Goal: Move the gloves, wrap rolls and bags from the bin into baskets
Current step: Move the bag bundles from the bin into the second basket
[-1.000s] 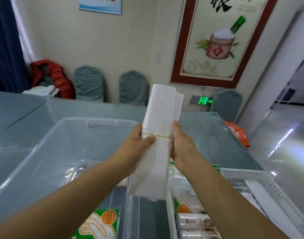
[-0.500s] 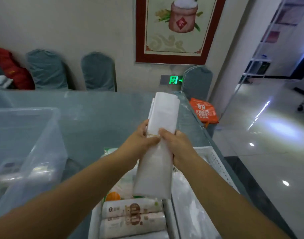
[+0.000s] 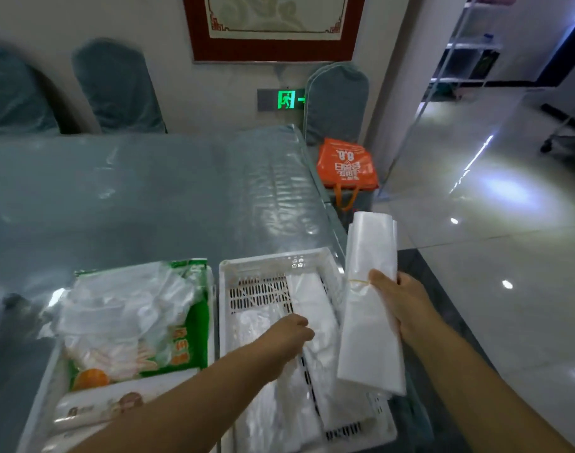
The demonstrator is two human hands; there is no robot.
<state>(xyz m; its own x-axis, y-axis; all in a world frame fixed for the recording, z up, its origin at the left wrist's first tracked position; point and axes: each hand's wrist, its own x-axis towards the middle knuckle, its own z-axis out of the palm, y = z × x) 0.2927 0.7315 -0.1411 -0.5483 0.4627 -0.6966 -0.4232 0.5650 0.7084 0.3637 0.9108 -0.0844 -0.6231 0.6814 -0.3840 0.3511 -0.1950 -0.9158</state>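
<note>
Grey-blue counter (image 3: 132, 197) under clear film, two white baskets side by side at its near edge. Nearest, in left basket (image 3: 211, 322): wrap rolls (image 3: 93, 410) lying flat at the front, green glove pack (image 3: 132, 322) behind them. In right basket (image 3: 273, 261): flat white bags (image 3: 312, 308) along its floor, slotted bottom showing at the far end. Left hand (image 3: 291, 335) low inside right basket, fingers curled down onto the bags there; whether pinching one or only touching, cannot tell. Right hand (image 3: 400, 305) raised just beyond that basket's right rim, fingers and thumb wrapped round a bag bundle (image 3: 369, 305). Bundle upright and slightly tilted, bound by a yellow rubber band (image 3: 359, 281) just beside the thumb tip; upper half standing above the fingers, lower half hanging over the basket's right edge. Farther off: orange tote (image 3: 346, 166) on a chair past the counter's corner, covered chairs (image 3: 116, 89) along the wall, green exit sign (image 3: 287, 99), red-framed picture (image 3: 273, 27) above.
</note>
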